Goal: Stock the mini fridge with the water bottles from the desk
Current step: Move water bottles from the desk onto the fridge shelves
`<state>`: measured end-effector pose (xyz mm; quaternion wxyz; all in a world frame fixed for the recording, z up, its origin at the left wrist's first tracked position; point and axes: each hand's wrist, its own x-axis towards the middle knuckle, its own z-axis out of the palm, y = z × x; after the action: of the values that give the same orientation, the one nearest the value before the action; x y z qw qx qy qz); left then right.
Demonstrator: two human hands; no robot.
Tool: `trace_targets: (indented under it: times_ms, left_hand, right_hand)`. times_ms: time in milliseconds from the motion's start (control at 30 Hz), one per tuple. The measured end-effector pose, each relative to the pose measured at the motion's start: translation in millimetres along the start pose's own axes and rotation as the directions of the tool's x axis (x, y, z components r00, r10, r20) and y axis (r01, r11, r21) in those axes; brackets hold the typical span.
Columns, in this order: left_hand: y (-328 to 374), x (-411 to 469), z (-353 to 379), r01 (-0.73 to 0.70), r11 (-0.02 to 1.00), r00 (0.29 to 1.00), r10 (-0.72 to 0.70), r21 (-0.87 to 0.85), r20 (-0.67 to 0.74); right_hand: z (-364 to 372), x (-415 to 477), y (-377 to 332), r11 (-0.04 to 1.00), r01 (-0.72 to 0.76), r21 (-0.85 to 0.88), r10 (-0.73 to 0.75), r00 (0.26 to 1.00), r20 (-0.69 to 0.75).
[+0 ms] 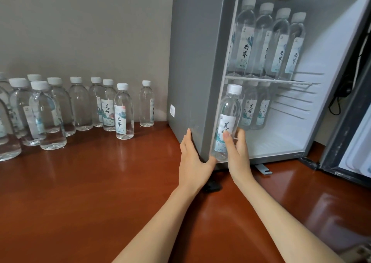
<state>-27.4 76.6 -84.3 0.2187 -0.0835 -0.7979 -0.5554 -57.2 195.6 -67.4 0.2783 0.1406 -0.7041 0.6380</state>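
Right hand (237, 150): curled round a water bottle (228, 114), held upright at the mini fridge (192, 62) opening, 3 o'clock, lower compartment.
Left hand (192, 158): fingers straight, flat on the fridge's grey side.
Top-shelf bottles (267, 42): four, 1 o'clock.
Lower bottles (255, 110): behind the held one.
Desk bottles (80, 106): standing on the desk (80, 182), 9 o'clock.

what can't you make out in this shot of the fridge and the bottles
Head view only:
- Bottles under the shelf: the count is unclear, because the held bottle in the right hand covers the row's left end.
- Desk bottles: the leftmost ones are cut off by the left edge.
- Fridge door: cut off by the right edge.
- Label small print: too small to read.
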Motion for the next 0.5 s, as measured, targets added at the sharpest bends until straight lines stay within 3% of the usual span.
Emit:
trace_targets:
  times_ms: [167,500]
  left_hand:
    - [-0.2,-0.4,-0.4,0.021,1.0,1.0,-0.02,-0.013,0.011]
    - [2.6,-0.1,-0.1,0.041,0.999,0.999,-0.041,0.009,0.014]
  right_hand:
    - [-0.8,23.0,0.4,0.994,-0.067,-0.081,0.076,0.991,0.111]
    - [20.0,63.1,7.6,0.944,-0.148,-0.294,0.193,0.972,0.132]
